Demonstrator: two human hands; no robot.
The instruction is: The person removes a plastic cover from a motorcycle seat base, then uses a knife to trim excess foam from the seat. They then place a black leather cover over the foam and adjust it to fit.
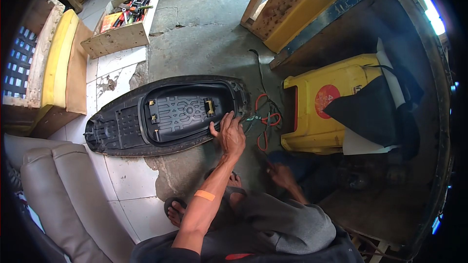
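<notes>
Black seat (187,111), mid-frame, could slip if the left hand (230,134), spread against it, pushes unevenly; right hand (282,175): cannot tell.

Left hand (232,135) forward, right hand (282,175) back

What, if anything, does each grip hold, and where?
The left grip touches the black seat at its right-end rim; whether it holds is unclear. The right grip is too shadowy to tell.
</notes>
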